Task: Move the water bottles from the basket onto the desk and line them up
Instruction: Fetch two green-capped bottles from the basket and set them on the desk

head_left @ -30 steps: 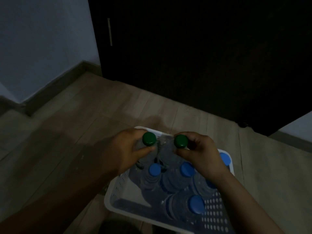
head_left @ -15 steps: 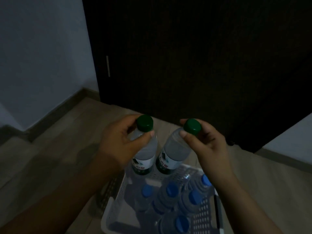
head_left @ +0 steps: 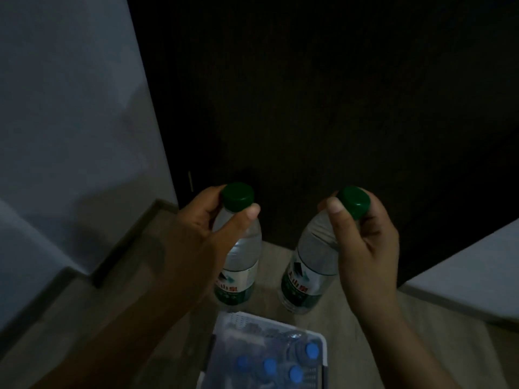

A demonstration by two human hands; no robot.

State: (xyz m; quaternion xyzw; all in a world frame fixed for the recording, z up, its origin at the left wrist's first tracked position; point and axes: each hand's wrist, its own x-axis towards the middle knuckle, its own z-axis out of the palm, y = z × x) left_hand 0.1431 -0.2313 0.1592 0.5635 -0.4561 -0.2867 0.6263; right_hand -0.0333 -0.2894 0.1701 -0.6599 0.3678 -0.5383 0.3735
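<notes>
The two green-capped water bottles are now out of the basket [head_left: 224,322]: a second ago we had them by the necks down among the others, and now the left bottle [head_left: 238,262] and the right bottle [head_left: 309,270] hang upright in the air above the floor [head_left: 84,318], beyond the basket's far rim and spread apart from each other. Our left hand [head_left: 199,237] pinches its bottle just under the green cap [head_left: 238,196], thumb and fingers [head_left: 247,217] clamped on the neck. Our right hand [head_left: 365,248] does the same, its fingers [head_left: 337,213] curled round the neck and the other green cap [head_left: 354,202]. For the task, we judge the lift done and the carry begun; the counter is not in view, so setting down and lining up are not yet done. Counting what shows: two bottles in hand, one per hand, each with a green and white label; one white perforated basket, now at the bottom edge of the view; and four blue caps [head_left: 311,352] in it, which mark bottles not yet moved, though more may lie below the edge. Behind stand a dark door [head_left: 309,94] and pale walls [head_left: 70,108].
</notes>
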